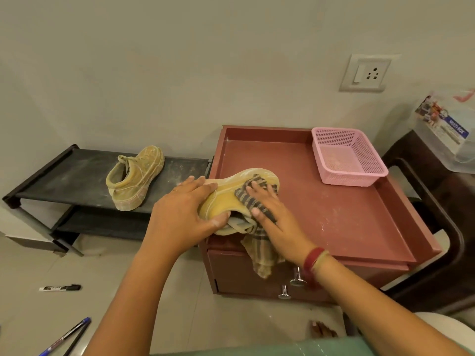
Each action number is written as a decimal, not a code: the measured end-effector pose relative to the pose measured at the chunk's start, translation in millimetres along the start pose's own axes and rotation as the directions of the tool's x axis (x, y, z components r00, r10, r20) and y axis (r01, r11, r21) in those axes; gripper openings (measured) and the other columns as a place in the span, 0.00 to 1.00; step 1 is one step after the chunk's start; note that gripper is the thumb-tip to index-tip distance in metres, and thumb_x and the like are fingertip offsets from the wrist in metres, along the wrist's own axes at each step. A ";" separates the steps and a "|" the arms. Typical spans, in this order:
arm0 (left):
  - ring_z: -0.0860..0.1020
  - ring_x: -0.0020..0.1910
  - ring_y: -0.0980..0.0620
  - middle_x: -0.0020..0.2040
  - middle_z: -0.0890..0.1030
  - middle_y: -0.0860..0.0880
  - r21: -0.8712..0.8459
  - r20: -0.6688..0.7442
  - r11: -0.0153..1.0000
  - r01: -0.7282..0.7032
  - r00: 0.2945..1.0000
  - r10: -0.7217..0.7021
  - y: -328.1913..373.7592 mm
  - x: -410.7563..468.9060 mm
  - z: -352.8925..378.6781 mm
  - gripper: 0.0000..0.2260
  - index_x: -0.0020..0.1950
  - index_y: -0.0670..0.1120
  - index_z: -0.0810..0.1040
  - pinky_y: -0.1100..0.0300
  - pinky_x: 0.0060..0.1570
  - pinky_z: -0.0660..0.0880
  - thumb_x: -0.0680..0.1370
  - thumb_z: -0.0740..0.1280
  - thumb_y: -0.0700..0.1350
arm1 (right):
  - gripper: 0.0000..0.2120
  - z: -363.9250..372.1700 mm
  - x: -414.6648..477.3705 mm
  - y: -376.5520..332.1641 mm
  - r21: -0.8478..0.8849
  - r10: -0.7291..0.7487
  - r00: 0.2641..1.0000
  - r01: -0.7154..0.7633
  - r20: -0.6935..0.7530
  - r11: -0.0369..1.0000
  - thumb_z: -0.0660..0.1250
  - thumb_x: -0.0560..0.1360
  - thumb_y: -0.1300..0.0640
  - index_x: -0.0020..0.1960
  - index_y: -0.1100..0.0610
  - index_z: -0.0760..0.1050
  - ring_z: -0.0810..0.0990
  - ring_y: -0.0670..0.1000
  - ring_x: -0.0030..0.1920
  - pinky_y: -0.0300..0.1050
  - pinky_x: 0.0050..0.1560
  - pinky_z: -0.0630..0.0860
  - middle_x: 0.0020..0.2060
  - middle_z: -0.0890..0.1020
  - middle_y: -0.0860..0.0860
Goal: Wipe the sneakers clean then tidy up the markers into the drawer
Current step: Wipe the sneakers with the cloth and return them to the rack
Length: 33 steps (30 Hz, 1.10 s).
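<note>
At frame centre, your left hand (183, 211) grips one sneaker (221, 201); right hand (275, 219) lies flat, pressing striped cloth (243, 196) on it. Second sneaker (135, 176), at left, looks dusty. Marker (60, 288) on floor, drawer (231, 268) closed.

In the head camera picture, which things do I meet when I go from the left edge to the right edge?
Black marker → sneaker on the shoe rack → left hand gripping the other sneaker → right hand → pink basket → clear plastic box.
</note>
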State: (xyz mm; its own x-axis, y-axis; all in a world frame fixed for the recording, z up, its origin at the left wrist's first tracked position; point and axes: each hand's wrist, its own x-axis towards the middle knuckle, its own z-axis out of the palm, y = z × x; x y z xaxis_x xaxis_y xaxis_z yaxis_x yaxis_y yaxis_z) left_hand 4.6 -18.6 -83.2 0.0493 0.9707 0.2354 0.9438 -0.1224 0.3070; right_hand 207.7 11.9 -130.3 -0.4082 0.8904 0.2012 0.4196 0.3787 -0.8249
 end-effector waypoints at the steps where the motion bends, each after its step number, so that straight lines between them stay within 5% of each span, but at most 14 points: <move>1: 0.64 0.72 0.54 0.70 0.70 0.54 -0.005 0.004 1.000 -0.004 1.000 0.004 -0.9 0.0 -0.6 0.38 0.68 0.55 0.72 0.53 0.64 0.67 0.62 0.54 0.70 | 0.23 2.2 -3.3 -4.4 -0.029 -0.069 0.997 0.070 0.045 0.997 0.52 0.77 0.40 0.72 0.37 0.56 0.44 0.42 0.76 0.55 0.75 0.48 0.72 0.55 0.33; 5: 0.67 0.70 0.53 0.69 0.72 0.54 -0.027 0.010 0.998 -0.055 0.998 0.056 -7.6 -4.9 -3.1 0.37 0.66 0.55 0.74 0.55 0.63 0.66 0.60 0.60 0.69 | 0.21 -3.2 -14.1 -1.8 -0.186 -0.209 0.956 0.248 0.204 0.951 0.54 0.81 0.47 0.73 0.41 0.56 0.48 0.42 0.75 0.46 0.75 0.51 0.74 0.56 0.38; 7: 0.66 0.70 0.54 0.69 0.72 0.55 -0.041 0.006 0.998 -0.050 0.999 0.050 -8.2 -6.6 -2.8 0.37 0.66 0.56 0.74 0.55 0.63 0.66 0.61 0.60 0.69 | 0.20 -15.3 1.9 10.5 -0.237 -0.045 0.999 0.042 -0.008 0.971 0.56 0.81 0.52 0.72 0.46 0.61 0.50 0.45 0.75 0.53 0.75 0.54 0.72 0.57 0.39; 10: 0.65 0.71 0.54 0.69 0.72 0.54 -0.043 0.004 0.998 -0.052 0.999 0.052 -6.7 -6.3 -0.3 0.37 0.67 0.55 0.73 0.54 0.64 0.65 0.61 0.60 0.69 | 0.20 -17.9 15.7 9.8 -0.137 0.103 0.930 -0.160 -0.353 0.978 0.55 0.81 0.51 0.72 0.50 0.63 0.52 0.51 0.76 0.56 0.74 0.55 0.74 0.58 0.45; 15: 0.65 0.71 0.49 0.71 0.69 0.50 -0.071 -0.002 0.997 -0.033 0.999 0.033 -4.8 -8.5 0.4 0.37 0.66 0.55 0.74 0.53 0.63 0.65 0.60 0.61 0.69 | 0.20 16.6 4.4 -3.9 -0.213 -0.184 0.982 0.187 0.034 0.959 0.52 0.80 0.44 0.71 0.43 0.62 0.53 0.45 0.75 0.50 0.75 0.50 0.72 0.64 0.43; 19: 0.65 0.71 0.50 0.72 0.68 0.50 -0.092 0.003 0.996 -0.007 1.000 0.007 -4.0 -9.9 -1.2 0.37 0.66 0.56 0.74 0.53 0.64 0.65 0.59 0.61 0.70 | 0.25 1.3 24.0 18.1 -0.086 0.094 0.970 -0.116 -0.224 0.990 0.50 0.76 0.36 0.70 0.42 0.64 0.50 0.47 0.75 0.62 0.73 0.53 0.73 0.62 0.43; 23: 0.66 0.70 0.50 0.71 0.69 0.51 -0.106 -0.003 0.994 -0.007 1.000 0.006 -4.5 -7.8 -1.9 0.37 0.65 0.56 0.75 0.53 0.63 0.66 0.59 0.61 0.69 | 0.20 12.5 11.7 16.8 -0.064 -0.056 0.997 0.053 -0.044 0.997 0.51 0.77 0.38 0.68 0.35 0.60 0.44 0.43 0.75 0.53 0.73 0.46 0.73 0.58 0.38; 27: 0.65 0.70 0.52 0.72 0.68 0.52 -0.129 -0.003 0.991 0.024 1.000 -0.024 -3.9 -7.8 -2.1 0.38 0.66 0.57 0.74 0.54 0.63 0.65 0.58 0.61 0.70 | 0.23 -5.1 22.7 31.2 0.037 0.169 0.955 -0.165 -0.245 0.986 0.52 0.76 0.38 0.69 0.40 0.63 0.52 0.48 0.75 0.60 0.74 0.52 0.74 0.60 0.45; 31: 0.65 0.70 0.53 0.72 0.68 0.53 -0.139 0.003 0.990 0.021 1.000 -0.021 -4.8 -6.1 -1.9 0.38 0.65 0.58 0.74 0.55 0.63 0.65 0.58 0.61 0.70 | 0.20 8.8 10.6 27.5 -0.072 -0.037 0.998 0.034 -0.046 0.997 0.51 0.77 0.39 0.69 0.36 0.61 0.48 0.43 0.75 0.49 0.73 0.49 0.74 0.58 0.39; 33: 0.66 0.70 0.52 0.72 0.68 0.53 -0.155 -0.004 0.988 0.026 1.000 -0.027 -5.2 -4.7 -1.6 0.38 0.65 0.58 0.74 0.55 0.64 0.64 0.58 0.61 0.70 | 0.19 5.6 15.1 32.5 0.021 0.043 0.987 -0.040 -0.156 0.999 0.54 0.79 0.42 0.69 0.37 0.60 0.48 0.45 0.75 0.54 0.74 0.48 0.74 0.57 0.41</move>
State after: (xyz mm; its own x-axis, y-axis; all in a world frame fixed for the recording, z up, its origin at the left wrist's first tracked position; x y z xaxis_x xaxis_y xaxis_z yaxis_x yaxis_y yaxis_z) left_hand -1.1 -22.8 -84.4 0.0222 0.9728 0.2305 0.8828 -0.1273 0.4522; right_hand 210.6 36.2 -157.1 -0.2586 0.9343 0.2453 0.4185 0.3372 -0.8433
